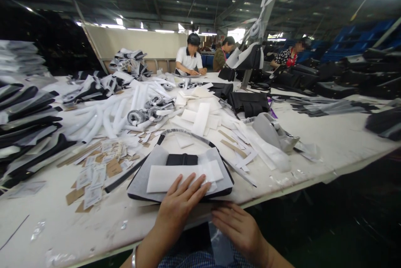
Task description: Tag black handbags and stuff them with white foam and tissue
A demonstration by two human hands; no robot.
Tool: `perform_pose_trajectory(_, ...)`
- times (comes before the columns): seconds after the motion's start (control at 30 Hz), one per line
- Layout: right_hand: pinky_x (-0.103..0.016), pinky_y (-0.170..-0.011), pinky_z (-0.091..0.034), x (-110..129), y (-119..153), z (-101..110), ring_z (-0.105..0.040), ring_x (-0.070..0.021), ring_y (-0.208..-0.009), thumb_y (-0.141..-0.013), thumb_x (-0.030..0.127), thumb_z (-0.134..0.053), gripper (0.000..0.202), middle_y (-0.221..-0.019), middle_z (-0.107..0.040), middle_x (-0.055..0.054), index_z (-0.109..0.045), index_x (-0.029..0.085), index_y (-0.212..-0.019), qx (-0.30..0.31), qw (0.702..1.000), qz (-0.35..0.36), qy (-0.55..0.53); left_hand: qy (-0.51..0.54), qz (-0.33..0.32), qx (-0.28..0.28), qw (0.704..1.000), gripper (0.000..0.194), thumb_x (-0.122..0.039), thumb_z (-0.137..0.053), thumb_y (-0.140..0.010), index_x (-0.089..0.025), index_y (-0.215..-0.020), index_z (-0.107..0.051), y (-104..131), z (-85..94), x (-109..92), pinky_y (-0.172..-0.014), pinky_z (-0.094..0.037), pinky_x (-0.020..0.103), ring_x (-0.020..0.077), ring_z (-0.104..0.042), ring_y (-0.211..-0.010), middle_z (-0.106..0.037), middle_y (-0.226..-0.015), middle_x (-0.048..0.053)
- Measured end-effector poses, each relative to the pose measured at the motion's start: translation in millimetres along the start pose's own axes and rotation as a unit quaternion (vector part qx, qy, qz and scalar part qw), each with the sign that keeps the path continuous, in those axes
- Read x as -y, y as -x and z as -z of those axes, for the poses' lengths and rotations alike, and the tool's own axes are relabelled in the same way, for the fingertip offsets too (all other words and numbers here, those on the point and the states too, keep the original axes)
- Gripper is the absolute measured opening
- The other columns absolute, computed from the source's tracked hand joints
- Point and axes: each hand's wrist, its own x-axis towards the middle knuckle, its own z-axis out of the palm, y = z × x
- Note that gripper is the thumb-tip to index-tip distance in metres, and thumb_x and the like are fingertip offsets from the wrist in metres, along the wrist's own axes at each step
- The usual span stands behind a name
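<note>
A black handbag (131, 190) lies on the table near its front edge, its strap (184, 132) arched behind it. Translucent paper (140, 180) covers most of its face, with a dark buckle tab (181, 159) showing. Across the paper rests a white foam strip (158, 178). My left hand (183, 203) lies on the strip with fingers spread. To the right, at the table edge below the bag, is my right hand (239, 228), its fingers close together; what they hold, if anything, is hidden. A clear plastic piece (221, 245) hangs beside it over my lap.
Paper tags (94, 178) and cards lie left of the bag. Behind are foam sheets (200, 120), white tubes (109, 120) and rolled straps (136, 117). Black pieces (28, 134) are stacked left. A grey wrapped item (269, 132) sits right. Several people (189, 57) sit beyond.
</note>
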Motion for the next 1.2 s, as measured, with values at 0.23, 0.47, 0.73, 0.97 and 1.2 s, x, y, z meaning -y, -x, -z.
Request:
perform_pose_trajectory(0.23, -0.038, -0.096, -0.057, 14, 0, 6, -0.071, -0.0204, -0.107, -0.102, 0.014, -0.029, 0.042, -0.106, -0.077, -0.012, -0.07, 0.012, -0.114, 0.013, 1.0, -0.009, -0.027, -0.005, 0.013, -0.02, 1.0, 0.042, -0.022, -0.031, -0.106, -0.033, -0.141, -0.051, 1, -2.1, -4, -0.121, -0.026, 0.037, 0.0157, -0.054, -0.13, -0.054, -0.145, -0.009)
perform_pose_trajectory(0.47, -0.037, -0.095, -0.058, 30, -10, 3, -0.072, -0.0203, -0.105, -0.099, 0.011, -0.033, 0.039, -0.107, -0.076, -0.013, -0.069, 0.011, -0.113, 0.003, 0.999, -0.017, -0.047, 0.002, 0.018, 0.017, 1.0, 0.043, -0.019, -0.037, -0.103, -0.033, -0.143, -0.048, 2, -0.1, -5, -0.113, -0.04, 0.04, 0.0176, -0.055, -0.129, -0.056, -0.145, -0.005)
perform_pose_trajectory(0.73, -0.038, -0.095, -0.058, 36, -18, 22, -0.07, -0.0208, -0.108, -0.098, 0.01, -0.033, 0.04, -0.111, -0.075, -0.014, -0.067, 0.01, -0.118, 0.045, 0.997, -0.026, -0.051, 0.03, 0.039, 0.04, 0.998, 0.047, -0.018, -0.039, -0.103, -0.033, -0.147, -0.041, 6, -2.6, -9, -0.115, -0.037, 0.045, 0.0198, -0.05, -0.134, -0.049, -0.15, -0.006)
perform_pose_trajectory(0.97, -0.034, -0.091, -0.06, 38, -33, 29, -0.073, -0.02, -0.099, -0.096, 0.008, -0.035, 0.037, -0.106, -0.077, -0.011, -0.068, 0.01, -0.113, 0.028, 0.999, -0.017, -0.039, 0.028, 0.039, 0.015, 0.999, 0.043, -0.023, -0.033, -0.105, -0.033, -0.145, -0.046, 6, -2.2, -12, -0.115, -0.036, 0.044, 0.0195, -0.052, -0.132, -0.05, -0.149, -0.008)
perform_pose_trajectory(1.2, -0.032, -0.092, -0.059, 31, -53, 44, -0.074, -0.0178, -0.098, -0.09, 0.003, -0.038, 0.041, -0.107, -0.077, -0.009, -0.068, 0.013, -0.116, 0.038, 0.996, -0.055, -0.057, 0.035, 0.04, 0.01, 0.999, 0.043, -0.024, -0.03, -0.106, -0.032, -0.144, -0.047, 6, -2.5, -12, -0.116, -0.036, 0.044, 0.0198, -0.052, -0.132, -0.052, -0.148, -0.006)
